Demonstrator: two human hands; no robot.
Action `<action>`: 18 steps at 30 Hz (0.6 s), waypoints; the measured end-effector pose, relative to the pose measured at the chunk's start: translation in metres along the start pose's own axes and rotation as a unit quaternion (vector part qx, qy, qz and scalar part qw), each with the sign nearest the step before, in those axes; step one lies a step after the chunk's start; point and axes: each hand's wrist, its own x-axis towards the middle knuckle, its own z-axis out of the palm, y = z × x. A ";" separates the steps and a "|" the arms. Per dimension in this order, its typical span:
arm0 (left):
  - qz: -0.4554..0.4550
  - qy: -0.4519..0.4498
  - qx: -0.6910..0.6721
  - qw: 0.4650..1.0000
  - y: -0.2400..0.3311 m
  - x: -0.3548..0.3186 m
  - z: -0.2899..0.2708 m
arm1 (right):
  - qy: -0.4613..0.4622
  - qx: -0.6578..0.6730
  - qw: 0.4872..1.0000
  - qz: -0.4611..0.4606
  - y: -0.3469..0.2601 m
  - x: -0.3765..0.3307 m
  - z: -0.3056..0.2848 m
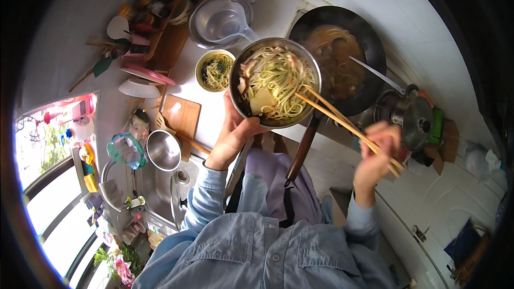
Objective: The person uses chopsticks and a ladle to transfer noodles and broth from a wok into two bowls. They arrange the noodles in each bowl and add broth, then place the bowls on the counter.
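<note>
In the middle of the head view, a metal bowl (pixel 233 83) is heaped with noodles (pixel 284 77), with pale strips and a flat yellowish piece among them. My left hand (pixel 234 131) grips the bowl from its near left side, thumb along the outside wall. A pair of wooden chopsticks (pixel 350 127) is pinched in my right hand (pixel 377 152), tips touching the noodles at the bowl's right side. Right of the bowl sits a black wok (pixel 308 18) holding brown broth and some noodles, with a metal utensil's handle (pixel 380 75) leaning out of it. The wok's wooden handle (pixel 303 150) points toward me.
A small bowl of noodles (pixel 201 83) stands left of my bowl, below a larger metal basin (pixel 198 35) with a clear ladle-like vessel. A cutting board (pixel 190 115) and a metal bowl (pixel 163 150) are by the sink (pixel 155 192). A lidded pot (pixel 416 118) stands at right.
</note>
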 end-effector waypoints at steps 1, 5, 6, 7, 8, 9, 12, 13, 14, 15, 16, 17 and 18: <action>-0.003 0.006 0.006 1.000 -0.002 0.000 -0.003 | 0.026 -0.003 1.000 0.012 -0.009 0.003 -0.012; 0.001 0.013 -0.034 0.999 -0.010 0.000 -0.010 | 0.181 0.087 0.976 0.085 -0.024 0.019 -0.058; 0.001 0.020 -0.025 0.999 -0.013 -0.001 -0.014 | 0.223 0.091 0.965 0.107 -0.020 0.022 -0.076; 0.003 0.026 -0.019 0.999 -0.014 -0.002 -0.016 | 0.243 0.071 0.961 0.115 -0.015 0.028 -0.093; 0.004 0.032 -0.012 0.999 -0.014 -0.004 -0.018 | 0.264 0.053 0.955 0.125 -0.009 0.032 -0.105; 0.004 0.036 -0.009 0.999 -0.016 -0.005 -0.020 | 0.222 -0.001 0.968 0.117 -0.002 0.032 -0.111; -0.008 0.049 -0.009 0.999 -0.024 -0.011 -0.030 | 0.116 -0.180 0.973 0.088 0.026 0.029 -0.106; -0.007 0.055 -0.006 0.998 -0.029 -0.013 -0.036 | 0.104 -0.179 0.977 0.058 0.053 0.025 -0.108; -0.020 0.058 -0.002 0.998 -0.030 -0.016 -0.040 | 0.089 -0.179 0.980 0.027 0.077 0.026 -0.109; -0.018 0.054 -0.002 0.998 -0.030 -0.018 -0.042 | 0.033 -0.262 0.963 -0.047 0.088 0.029 -0.106; -0.015 0.050 -0.002 0.999 -0.031 -0.019 -0.042 | -0.023 -0.342 0.932 -0.120 0.094 0.033 -0.101; -0.019 0.057 -0.002 0.998 -0.032 -0.022 -0.044 | -0.046 -0.317 0.940 -0.121 0.101 0.038 -0.092; -0.024 0.061 0.000 0.998 -0.033 -0.025 -0.046 | -0.065 -0.293 0.946 -0.120 0.106 0.040 -0.085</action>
